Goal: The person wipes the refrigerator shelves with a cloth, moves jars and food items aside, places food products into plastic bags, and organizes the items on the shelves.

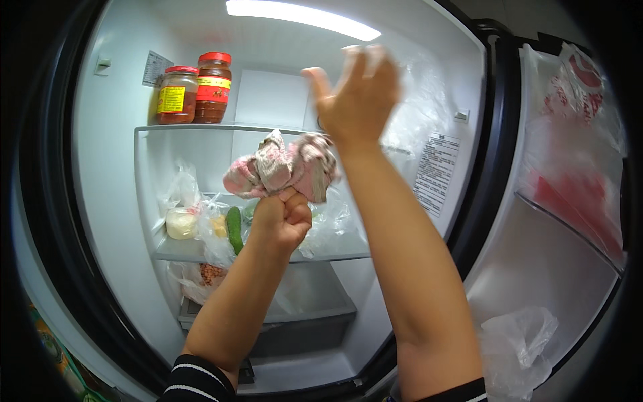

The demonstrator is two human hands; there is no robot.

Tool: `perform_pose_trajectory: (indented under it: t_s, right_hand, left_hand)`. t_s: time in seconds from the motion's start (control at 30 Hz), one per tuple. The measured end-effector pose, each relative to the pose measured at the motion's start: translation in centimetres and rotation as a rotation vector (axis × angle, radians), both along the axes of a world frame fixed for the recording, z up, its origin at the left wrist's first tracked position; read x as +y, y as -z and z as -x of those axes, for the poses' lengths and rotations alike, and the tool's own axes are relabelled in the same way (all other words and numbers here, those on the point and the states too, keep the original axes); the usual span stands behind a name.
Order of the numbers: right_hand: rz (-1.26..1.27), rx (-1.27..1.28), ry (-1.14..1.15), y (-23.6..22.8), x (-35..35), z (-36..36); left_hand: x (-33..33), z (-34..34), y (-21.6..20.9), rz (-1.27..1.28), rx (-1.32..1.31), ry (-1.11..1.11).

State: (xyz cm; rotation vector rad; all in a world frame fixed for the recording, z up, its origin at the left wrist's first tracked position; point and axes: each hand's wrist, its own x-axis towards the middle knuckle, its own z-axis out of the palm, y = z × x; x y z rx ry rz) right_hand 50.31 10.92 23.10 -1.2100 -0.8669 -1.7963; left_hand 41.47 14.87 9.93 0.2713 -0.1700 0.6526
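My left hand is closed around the lower part of a crumpled pink and grey patterned cloth. The bunched cloth sits just in front of the upper shelf's edge. Higher and to the right, my right hand is raised inside the fridge with its fingers apart. Nothing shows in it, though motion blurs the fingertips. Behind that hand, a clear plastic bag fills the right side of the upper shelf. Two red-lidded jars, a short one and a taller one, stand at the shelf's left.
On the middle shelf lie a white tub, a green cucumber and bagged food. Below are a bag of reddish-brown pieces and a grey drawer. The open door at right holds plastic bags.
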Motion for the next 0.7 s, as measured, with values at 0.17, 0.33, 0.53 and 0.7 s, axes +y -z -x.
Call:
perform_pose_trajectory:
  t_s: [0.17,0.33,0.53,0.7]
  right_hand:
    - [0.221,0.883,0.061,-2.2,-0.7,-5.0]
    - [0.401,1.109,0.103,-4.3,0.9,-8.7]
    - [0.557,1.121,0.117,-4.5,1.3,-12.2]
    - [0.341,0.964,-0.048,-5.0,0.2,-11.0]
  left_hand:
    - [-0.6,0.3,0.7,0.005,0.221,-0.112]
    - [-0.1,0.2,1.9,-0.108,0.186,-0.045]
    - [0.0,1.6,1.5,-0.159,0.254,-0.144]
    - [0.7,1.4,2.8,-0.081,0.138,-0.187]
